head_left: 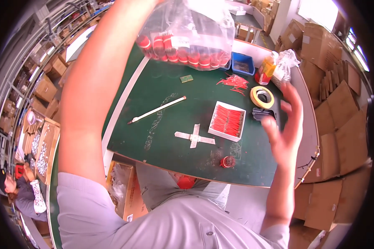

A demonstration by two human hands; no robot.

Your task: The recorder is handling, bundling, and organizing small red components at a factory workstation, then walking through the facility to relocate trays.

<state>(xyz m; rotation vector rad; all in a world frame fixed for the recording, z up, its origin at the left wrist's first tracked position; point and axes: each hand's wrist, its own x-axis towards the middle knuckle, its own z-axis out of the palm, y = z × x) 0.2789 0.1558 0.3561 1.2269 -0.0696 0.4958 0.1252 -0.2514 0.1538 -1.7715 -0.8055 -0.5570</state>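
My left arm (93, 74) reaches up past the top edge, which cuts off the hand and its fingers. From there a clear plastic bag (195, 31) hangs over the far side of the table; no other hand touches it. Inside are several red-banded bundles (183, 56) of thin wire-like pieces. My right hand (287, 124) is raised at the right, open and holding nothing, its thumb apart from the fingers. Near it in the picture are a black object (262, 113), a yellow tape roll (262, 97) and a white box (226, 135) of thin red-coated pieces.
The green tabletop (153, 139) carries a white stick (158, 109), a tape cross (195, 136), a small red bundle (227, 162), loose red pieces (234, 82), a blue bin (242, 63) and a yellow-red container (266, 68). Cardboard boxes (332, 137) line the right; a person (27, 195) works at far left.
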